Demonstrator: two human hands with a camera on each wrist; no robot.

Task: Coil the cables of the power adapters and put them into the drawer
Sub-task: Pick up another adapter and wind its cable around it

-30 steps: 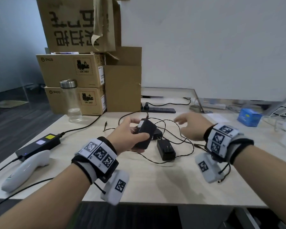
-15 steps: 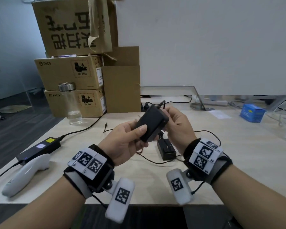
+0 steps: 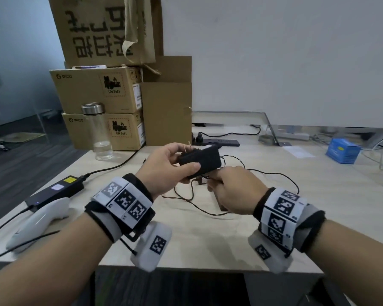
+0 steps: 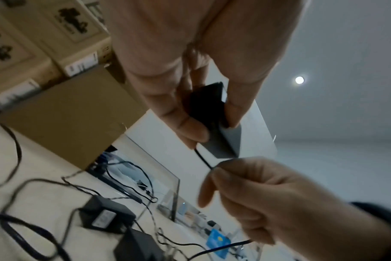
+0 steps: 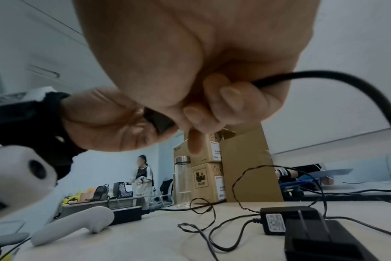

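My left hand (image 3: 170, 166) holds a black power adapter (image 3: 199, 161) above the desk, thumb on its near face and prongs pointing up. Just below and to its right, my right hand (image 3: 232, 191) pinches the thin black cable (image 4: 203, 159) where it leaves the adapter (image 4: 212, 113). In the right wrist view the cable (image 5: 324, 76) runs out of the curled fingers (image 5: 230, 93) and arcs down to the right. Two more black adapters (image 5: 286, 220) (image 5: 319, 242) lie on the desk among tangled thin cables (image 3: 274, 173). No drawer is in view.
Stacked cardboard boxes (image 3: 102, 91) and a glass bottle (image 3: 97, 131) stand at the back left. A large black power brick (image 3: 55, 191) and a white controller (image 3: 38, 219) lie at the left edge. A power strip (image 3: 219, 142) and a blue box (image 3: 343, 150) sit further back.
My left hand has lifted the adapter off the desk and turned its prongs upward. My right hand came in from the far right and now pinches the cable below the adapter.
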